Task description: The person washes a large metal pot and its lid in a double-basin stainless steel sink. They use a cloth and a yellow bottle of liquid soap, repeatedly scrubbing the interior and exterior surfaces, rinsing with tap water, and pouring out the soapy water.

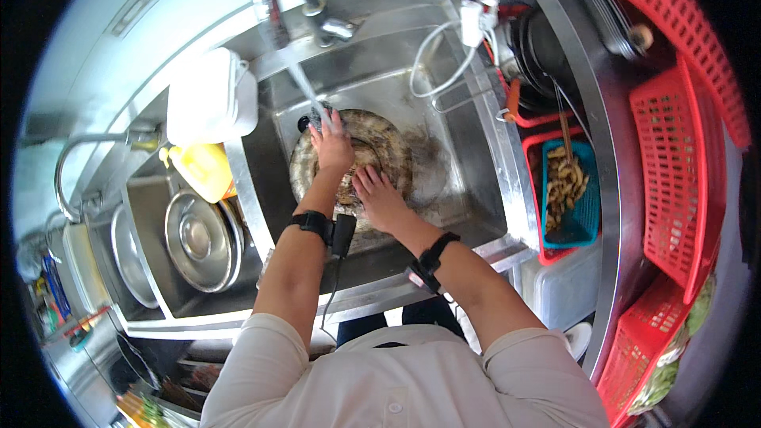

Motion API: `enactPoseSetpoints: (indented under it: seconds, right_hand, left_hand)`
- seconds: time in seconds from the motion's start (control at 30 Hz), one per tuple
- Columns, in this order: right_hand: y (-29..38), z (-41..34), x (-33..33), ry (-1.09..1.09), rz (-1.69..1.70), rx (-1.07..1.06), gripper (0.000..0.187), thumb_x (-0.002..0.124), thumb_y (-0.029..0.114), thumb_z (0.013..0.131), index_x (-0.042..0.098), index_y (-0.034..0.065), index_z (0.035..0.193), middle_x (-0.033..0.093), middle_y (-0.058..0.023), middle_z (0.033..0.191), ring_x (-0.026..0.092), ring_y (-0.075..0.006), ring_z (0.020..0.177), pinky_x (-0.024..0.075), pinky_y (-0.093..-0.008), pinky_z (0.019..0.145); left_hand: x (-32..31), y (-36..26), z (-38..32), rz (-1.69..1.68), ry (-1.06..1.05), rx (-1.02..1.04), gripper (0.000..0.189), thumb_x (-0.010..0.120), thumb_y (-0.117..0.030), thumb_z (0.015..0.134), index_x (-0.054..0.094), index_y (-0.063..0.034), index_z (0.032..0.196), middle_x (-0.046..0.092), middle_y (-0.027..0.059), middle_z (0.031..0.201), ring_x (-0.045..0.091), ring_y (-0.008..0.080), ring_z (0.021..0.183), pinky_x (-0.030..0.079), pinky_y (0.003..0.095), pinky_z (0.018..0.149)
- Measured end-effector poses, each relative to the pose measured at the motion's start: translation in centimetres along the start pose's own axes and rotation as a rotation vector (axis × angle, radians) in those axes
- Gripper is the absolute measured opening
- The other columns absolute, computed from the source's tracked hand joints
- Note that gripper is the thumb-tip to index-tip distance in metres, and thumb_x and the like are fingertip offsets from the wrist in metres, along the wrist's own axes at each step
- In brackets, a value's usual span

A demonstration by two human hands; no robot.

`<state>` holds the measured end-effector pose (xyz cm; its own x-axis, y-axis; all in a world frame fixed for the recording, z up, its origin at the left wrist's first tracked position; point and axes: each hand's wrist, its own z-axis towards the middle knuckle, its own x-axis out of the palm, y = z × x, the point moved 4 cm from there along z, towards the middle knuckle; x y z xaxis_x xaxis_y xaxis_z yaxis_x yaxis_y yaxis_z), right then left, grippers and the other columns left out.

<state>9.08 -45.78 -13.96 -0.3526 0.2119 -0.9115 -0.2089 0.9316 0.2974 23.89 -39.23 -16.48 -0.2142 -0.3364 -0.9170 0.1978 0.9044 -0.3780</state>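
In a stainless steel sink basin (380, 86) lies a round, stained brown metal piece, perhaps a pan or a lid (395, 142), with a raised ring around its middle. My left hand (333, 148) presses a dark grey scouring pad (320, 116) against its far left rim. A stream of water (304, 80) from the faucet (273, 30) falls onto that hand and pad. My right hand (377, 199) rests flat on the near part of the round piece, fingers slightly spread, and holds nothing else. The surface beneath both hands is hidden.
Left of the basin stand a white plastic container (208, 98), a yellow jug (202, 172) and metal lids (199, 241) in another sink. A white cable (416, 71) hangs over the far right. Rightward are a teal basket (571, 229) of cut food and red baskets (672, 178).
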Motion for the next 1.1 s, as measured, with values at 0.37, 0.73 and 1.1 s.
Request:
enactPoseSetpoints:
  seconds: [0.37,0.73,1.1]
  right_hand:
    - [-0.2,-1.7,3.7,-0.292,0.902,0.216,0.05,0.042,0.025,0.093,0.034,0.0081,0.139,0.032,-0.0106,0.146,0.032,-0.0257,0.134,0.0231,-0.0389,0.111]
    - [-0.6,3.5,7.8,-0.551,0.854,0.244,0.049,0.05,0.018,0.084,0.046,0.0056,0.131,0.044,-0.01,0.137,0.035,-0.0278,0.131,0.0226,-0.0436,0.11]
    - [-3.8,-4.5,1.1,-0.498,0.43,0.269,0.041,0.045,0.011,0.086,0.05,-0.0028,0.124,0.041,-0.0183,0.137,0.037,-0.0324,0.129,0.0348,-0.0399,0.103]
  left_hand:
    - [2.8,-10.0,-9.7,0.266,0.455,0.719,0.059,0.06,-0.01,0.077,0.044,-0.0197,0.133,0.03,0.0036,0.147,0.024,0.0368,0.135,0.023,0.0548,0.108]
    - [3.2,-12.9,-5.7,0.443,0.489,0.846,0.048,0.054,-0.005,0.077,0.054,-0.0163,0.123,0.037,0.0044,0.142,0.025,0.0401,0.135,0.025,0.0556,0.107]
    - [-2.8,5.2,-13.7,-0.062,-0.056,0.235,0.05,0.053,0.003,0.077,0.05,-0.0109,0.125,0.036,0.0167,0.142,0.041,0.038,0.124,0.036,0.0455,0.101]
